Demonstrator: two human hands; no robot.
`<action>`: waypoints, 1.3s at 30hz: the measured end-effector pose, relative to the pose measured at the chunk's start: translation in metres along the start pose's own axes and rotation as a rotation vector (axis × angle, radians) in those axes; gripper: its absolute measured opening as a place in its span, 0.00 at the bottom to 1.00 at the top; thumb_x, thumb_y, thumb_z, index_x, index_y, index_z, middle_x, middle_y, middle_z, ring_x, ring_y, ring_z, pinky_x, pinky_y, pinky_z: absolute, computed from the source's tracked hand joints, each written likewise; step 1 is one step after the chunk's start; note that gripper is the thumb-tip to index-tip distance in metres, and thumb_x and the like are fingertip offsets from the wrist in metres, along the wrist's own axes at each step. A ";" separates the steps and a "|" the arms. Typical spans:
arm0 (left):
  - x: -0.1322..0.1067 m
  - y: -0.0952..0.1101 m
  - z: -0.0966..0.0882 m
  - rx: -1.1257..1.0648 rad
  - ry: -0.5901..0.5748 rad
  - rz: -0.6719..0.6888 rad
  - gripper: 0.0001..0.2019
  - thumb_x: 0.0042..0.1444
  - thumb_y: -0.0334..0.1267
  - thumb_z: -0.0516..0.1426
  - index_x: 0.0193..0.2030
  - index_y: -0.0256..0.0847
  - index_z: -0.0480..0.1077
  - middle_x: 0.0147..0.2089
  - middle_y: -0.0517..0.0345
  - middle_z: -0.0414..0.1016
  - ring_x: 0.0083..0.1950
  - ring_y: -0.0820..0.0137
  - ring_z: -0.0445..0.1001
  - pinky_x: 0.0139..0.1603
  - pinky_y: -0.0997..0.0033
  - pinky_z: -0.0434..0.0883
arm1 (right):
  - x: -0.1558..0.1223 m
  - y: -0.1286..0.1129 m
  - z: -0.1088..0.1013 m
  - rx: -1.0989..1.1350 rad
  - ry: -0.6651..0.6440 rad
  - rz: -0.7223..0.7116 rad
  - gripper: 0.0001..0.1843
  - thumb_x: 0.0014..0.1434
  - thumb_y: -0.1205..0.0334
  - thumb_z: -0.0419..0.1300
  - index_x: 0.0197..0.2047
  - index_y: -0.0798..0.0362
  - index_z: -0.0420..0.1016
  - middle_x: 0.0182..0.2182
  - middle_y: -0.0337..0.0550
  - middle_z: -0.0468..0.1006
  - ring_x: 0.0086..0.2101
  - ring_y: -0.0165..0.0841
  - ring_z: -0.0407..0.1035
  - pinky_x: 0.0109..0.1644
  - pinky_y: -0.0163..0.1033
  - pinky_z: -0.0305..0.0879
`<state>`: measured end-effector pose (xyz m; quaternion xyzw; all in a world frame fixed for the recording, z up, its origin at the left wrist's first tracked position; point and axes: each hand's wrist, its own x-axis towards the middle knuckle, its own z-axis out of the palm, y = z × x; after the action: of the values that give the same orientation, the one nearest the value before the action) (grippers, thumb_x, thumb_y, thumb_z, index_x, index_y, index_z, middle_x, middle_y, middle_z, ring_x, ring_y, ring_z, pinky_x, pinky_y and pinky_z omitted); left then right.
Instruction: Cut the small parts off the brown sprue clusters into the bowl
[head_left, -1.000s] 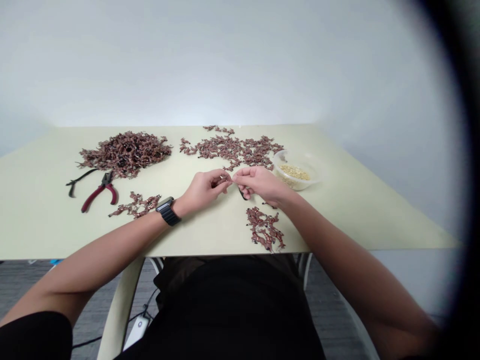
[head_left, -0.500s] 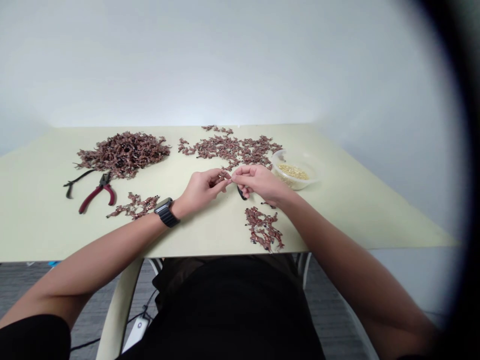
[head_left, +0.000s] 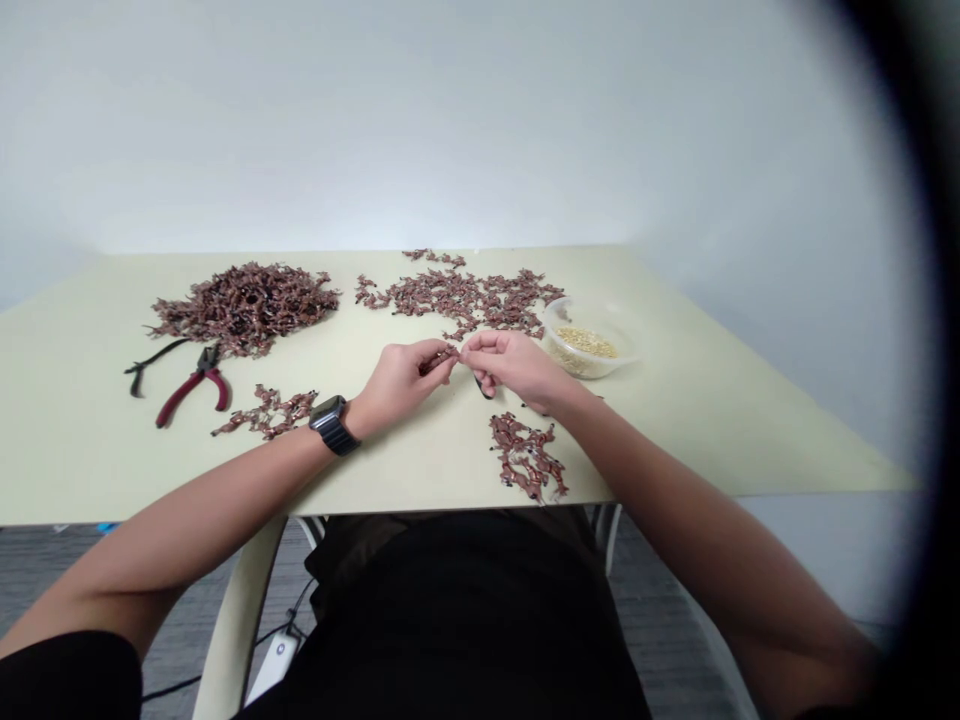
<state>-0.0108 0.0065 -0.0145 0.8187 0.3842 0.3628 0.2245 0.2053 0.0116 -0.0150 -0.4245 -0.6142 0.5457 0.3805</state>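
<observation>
My left hand (head_left: 405, 382) is closed around a small brown figurine (head_left: 441, 360) that looks animal-shaped, mostly hidden by the fingers. With thumb and forefinger pinched at that figurine's right end, my right hand (head_left: 510, 362) meets the left fingertips; what lies in this pinch is too small to make out. A dark, slim object (head_left: 482, 386) shows under the right hand's curled fingers, its kind unclear. Just right of that hand stands a clear plastic bowl (head_left: 630, 345) with small gold-coloured pieces (head_left: 589, 343) in it. Nearer me lies a small group of brown figurines (head_left: 525, 458).
A large heap of brown figurines (head_left: 247, 305) sits at the back left, and a spread-out batch (head_left: 457, 298) lies beyond my hands. Red-handled pliers (head_left: 193, 388), a black strip (head_left: 154, 362) and another small figurine group (head_left: 266, 412) are on the left of the table (head_left: 420, 475).
Both hands stay together over the same spot. The fingertips have shifted very slightly left, and the right hand's pinch remains closed.
</observation>
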 end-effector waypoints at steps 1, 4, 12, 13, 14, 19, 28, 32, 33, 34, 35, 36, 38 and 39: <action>0.000 0.000 0.000 -0.018 0.003 -0.013 0.13 0.70 0.43 0.58 0.37 0.39 0.78 0.30 0.58 0.80 0.26 0.75 0.70 0.31 0.74 0.66 | 0.000 0.000 0.001 0.005 0.000 0.006 0.09 0.60 0.54 0.69 0.34 0.49 0.77 0.23 0.37 0.70 0.22 0.28 0.64 0.23 0.35 0.61; 0.002 0.001 0.002 -0.194 -0.011 -0.119 0.14 0.69 0.46 0.59 0.38 0.38 0.78 0.29 0.57 0.79 0.24 0.75 0.68 0.29 0.74 0.65 | -0.002 -0.004 0.001 -0.020 0.012 -0.003 0.09 0.61 0.54 0.68 0.34 0.49 0.77 0.22 0.36 0.69 0.21 0.28 0.63 0.23 0.36 0.61; 0.006 -0.001 0.001 -0.915 -0.276 -0.379 0.13 0.69 0.45 0.60 0.43 0.35 0.76 0.40 0.48 0.80 0.30 0.75 0.70 0.35 0.71 0.71 | -0.013 -0.020 0.006 -0.435 0.273 -0.384 0.08 0.64 0.55 0.65 0.36 0.50 0.80 0.23 0.37 0.70 0.24 0.29 0.60 0.30 0.39 0.57; 0.006 -0.002 0.001 -0.943 -0.301 -0.365 0.13 0.68 0.46 0.61 0.40 0.36 0.76 0.37 0.50 0.79 0.31 0.74 0.69 0.35 0.71 0.71 | -0.014 -0.020 0.007 -0.463 0.264 -0.398 0.09 0.65 0.55 0.65 0.37 0.50 0.80 0.22 0.36 0.70 0.24 0.29 0.59 0.31 0.39 0.56; 0.006 -0.003 0.001 -0.957 -0.324 -0.354 0.14 0.68 0.47 0.62 0.38 0.36 0.74 0.33 0.52 0.76 0.31 0.74 0.69 0.35 0.71 0.70 | -0.015 -0.020 0.008 -0.482 0.252 -0.403 0.09 0.65 0.55 0.64 0.37 0.50 0.81 0.22 0.36 0.69 0.24 0.29 0.59 0.31 0.39 0.56; 0.005 -0.006 0.002 -0.886 -0.388 -0.328 0.17 0.67 0.51 0.63 0.38 0.37 0.72 0.31 0.55 0.73 0.30 0.73 0.68 0.35 0.70 0.69 | -0.016 -0.017 0.011 -0.509 0.221 -0.415 0.08 0.65 0.55 0.63 0.38 0.49 0.81 0.21 0.35 0.68 0.24 0.30 0.59 0.32 0.38 0.56; 0.004 0.002 0.001 -0.801 -0.399 -0.290 0.20 0.68 0.54 0.62 0.44 0.36 0.68 0.32 0.55 0.77 0.29 0.74 0.73 0.34 0.72 0.72 | -0.013 -0.012 0.011 -0.589 0.201 -0.477 0.04 0.63 0.64 0.63 0.37 0.51 0.80 0.20 0.32 0.68 0.23 0.28 0.61 0.33 0.37 0.58; 0.003 -0.001 0.002 -0.752 -0.405 -0.260 0.22 0.69 0.55 0.60 0.46 0.34 0.67 0.30 0.57 0.75 0.30 0.73 0.74 0.35 0.70 0.73 | -0.013 -0.011 0.011 -0.587 0.196 -0.488 0.03 0.61 0.65 0.64 0.36 0.53 0.80 0.20 0.32 0.68 0.23 0.27 0.60 0.31 0.36 0.57; 0.003 -0.002 0.003 -0.721 -0.403 -0.250 0.22 0.69 0.56 0.59 0.46 0.35 0.67 0.30 0.57 0.75 0.30 0.72 0.74 0.35 0.70 0.73 | -0.013 -0.011 0.011 -0.586 0.191 -0.487 0.03 0.60 0.66 0.64 0.36 0.53 0.80 0.19 0.32 0.68 0.22 0.27 0.60 0.31 0.35 0.57; 0.003 -0.002 0.003 -0.682 -0.397 -0.241 0.21 0.70 0.56 0.58 0.46 0.35 0.67 0.31 0.56 0.75 0.30 0.72 0.74 0.35 0.70 0.73 | -0.014 -0.011 0.012 -0.583 0.184 -0.484 0.03 0.60 0.66 0.64 0.36 0.53 0.80 0.19 0.31 0.68 0.22 0.26 0.60 0.31 0.35 0.57; 0.002 -0.002 0.003 -0.639 -0.388 -0.235 0.21 0.71 0.55 0.57 0.46 0.35 0.66 0.33 0.55 0.75 0.30 0.72 0.74 0.34 0.70 0.73 | -0.014 -0.012 0.012 -0.580 0.176 -0.480 0.03 0.60 0.66 0.64 0.36 0.53 0.80 0.19 0.31 0.67 0.22 0.26 0.60 0.31 0.35 0.57; 0.002 -0.002 0.003 -0.593 -0.382 -0.232 0.20 0.71 0.55 0.56 0.45 0.36 0.66 0.35 0.54 0.75 0.30 0.73 0.74 0.33 0.70 0.72 | -0.014 -0.012 0.012 -0.577 0.174 -0.478 0.03 0.61 0.66 0.63 0.36 0.53 0.80 0.19 0.31 0.66 0.22 0.26 0.60 0.31 0.35 0.57; 0.001 0.000 0.001 -0.513 -0.378 -0.223 0.19 0.73 0.53 0.54 0.43 0.36 0.67 0.36 0.54 0.74 0.30 0.74 0.71 0.32 0.71 0.70 | -0.014 -0.014 0.012 -0.581 0.184 -0.476 0.04 0.61 0.65 0.63 0.35 0.53 0.80 0.19 0.31 0.65 0.22 0.27 0.59 0.32 0.36 0.57; 0.000 0.002 -0.001 -0.482 -0.379 -0.217 0.18 0.74 0.51 0.53 0.41 0.37 0.67 0.36 0.55 0.73 0.30 0.74 0.70 0.33 0.71 0.70 | -0.014 -0.014 0.012 -0.585 0.191 -0.474 0.04 0.61 0.64 0.63 0.35 0.53 0.80 0.19 0.31 0.65 0.23 0.27 0.59 0.32 0.36 0.56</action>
<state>-0.0106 0.0053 -0.0123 0.7493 0.3237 0.2585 0.5167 0.1970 -0.0064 -0.0026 -0.4105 -0.7867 0.2025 0.4143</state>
